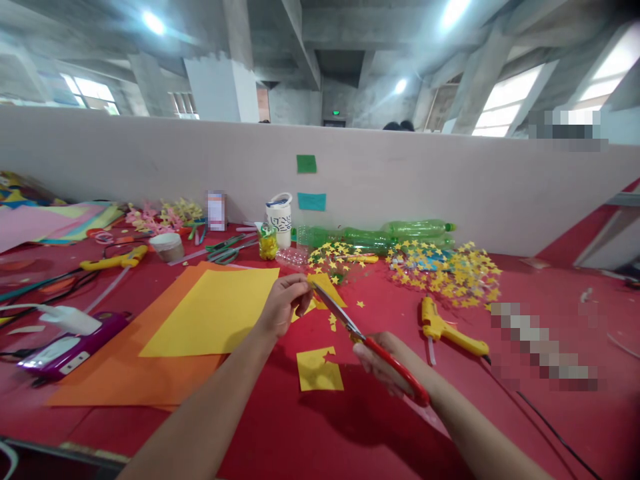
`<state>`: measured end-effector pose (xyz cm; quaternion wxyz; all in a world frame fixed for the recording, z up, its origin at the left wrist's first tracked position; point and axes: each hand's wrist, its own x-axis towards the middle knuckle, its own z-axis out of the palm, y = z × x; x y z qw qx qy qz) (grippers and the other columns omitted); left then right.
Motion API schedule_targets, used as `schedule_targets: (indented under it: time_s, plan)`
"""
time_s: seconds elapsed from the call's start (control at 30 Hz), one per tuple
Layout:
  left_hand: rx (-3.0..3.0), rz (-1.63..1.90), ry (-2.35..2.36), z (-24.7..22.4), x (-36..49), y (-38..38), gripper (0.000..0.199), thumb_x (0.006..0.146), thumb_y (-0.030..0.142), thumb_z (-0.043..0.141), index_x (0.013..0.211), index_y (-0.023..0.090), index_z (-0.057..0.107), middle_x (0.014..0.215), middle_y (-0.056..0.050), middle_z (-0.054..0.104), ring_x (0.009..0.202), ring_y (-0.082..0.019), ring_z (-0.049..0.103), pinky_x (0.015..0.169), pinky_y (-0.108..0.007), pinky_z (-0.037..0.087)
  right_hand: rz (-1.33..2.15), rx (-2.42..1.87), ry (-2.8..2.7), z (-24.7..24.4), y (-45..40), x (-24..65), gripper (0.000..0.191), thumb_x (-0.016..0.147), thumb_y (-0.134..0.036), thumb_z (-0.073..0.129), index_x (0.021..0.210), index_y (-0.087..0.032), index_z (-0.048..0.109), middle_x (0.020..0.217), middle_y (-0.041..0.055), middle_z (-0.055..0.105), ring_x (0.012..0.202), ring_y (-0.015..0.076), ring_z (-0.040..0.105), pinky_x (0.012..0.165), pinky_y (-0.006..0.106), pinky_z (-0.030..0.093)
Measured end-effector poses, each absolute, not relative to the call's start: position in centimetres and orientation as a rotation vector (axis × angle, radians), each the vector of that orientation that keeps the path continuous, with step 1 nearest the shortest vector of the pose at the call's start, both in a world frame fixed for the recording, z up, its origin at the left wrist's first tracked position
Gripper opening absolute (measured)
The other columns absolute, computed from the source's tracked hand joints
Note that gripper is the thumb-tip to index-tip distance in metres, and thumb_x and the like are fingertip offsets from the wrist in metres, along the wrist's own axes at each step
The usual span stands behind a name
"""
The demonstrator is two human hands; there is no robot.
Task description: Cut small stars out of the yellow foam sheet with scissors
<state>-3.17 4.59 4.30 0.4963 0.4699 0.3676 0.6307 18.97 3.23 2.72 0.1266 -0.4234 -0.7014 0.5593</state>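
My right hand (383,360) is closed round the red handles of a pair of scissors (395,368). Their blades point up and left, with the tips close to my left fingertips. In a pinch, my left hand (287,301) holds a small yellow craft-sheet piece, mostly hidden by the fingers. Behind the blades lies a yellow square (331,287), with small scraps (333,323) beneath. Nearer me rests another yellow square (320,375) with a star-shaped cutout in its top edge. Large yellow (215,313) and orange sheets (115,370) lie overlapped left of my hand.
A yellow glue gun (453,330) with a trailing cord lies at right, another glue gun (117,259) at left. Clusters of yellow stars (445,270) and green bottles (367,240) line the partition (200,157). A purple power strip (75,347) sits at left, near a paper cup (167,247).
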Motion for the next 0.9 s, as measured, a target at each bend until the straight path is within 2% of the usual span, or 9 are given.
schedule_targets:
  time_s: [0.17,0.5,0.73,0.9]
  plan:
    - [1.125,1.537,0.895,4.39,-3.20,4.56,0.017,0.067,0.020,0.053,0.051,0.015,0.048,0.039,0.005,0.043,0.032,-0.005,0.033,0.031,-0.017,0.020,1.651,-1.214,-2.058,2.93,3.21,18.99,0.046,0.076,-0.060,0.041,0.060,-0.018,0.041,0.037,-0.0081,0.033,0.026,0.0054,0.033,0.028,0.017,0.030]
    - [1.104,1.543,0.891,4.19,-3.24,4.72,0.016,0.066,0.020,0.053,0.052,0.016,0.047,0.037,0.005,0.042,0.030,-0.004,0.031,0.030,-0.018,0.019,1.667,-1.227,-2.039,3.37,3.01,18.78,0.043,0.075,-0.057,0.045,0.059,-0.018,0.039,0.036,-0.0088,0.033,0.025,0.0052,0.034,0.027,0.015,0.027]
    - [1.103,1.538,0.906,4.27,-3.27,4.68,0.015,0.066,0.021,0.053,0.053,0.016,0.048,0.038,0.005,0.043,0.030,-0.004,0.032,0.031,-0.018,0.019,1.677,-1.204,-2.058,3.33,3.02,18.78,0.040,0.076,-0.053,0.048,0.059,-0.018,0.040,0.033,-0.0095,0.030,0.025,0.0057,0.034,0.028,0.015,0.027]
    - [1.118,1.534,0.916,4.42,-3.18,4.59,0.016,0.067,0.021,0.052,0.052,0.015,0.049,0.038,0.005,0.044,0.031,-0.005,0.033,0.031,-0.018,0.022,1.669,-1.229,-2.046,3.25,3.13,18.77,0.040,0.075,-0.054,0.049,0.061,-0.018,0.041,0.036,-0.0092,0.033,0.026,0.0051,0.034,0.028,0.015,0.030]
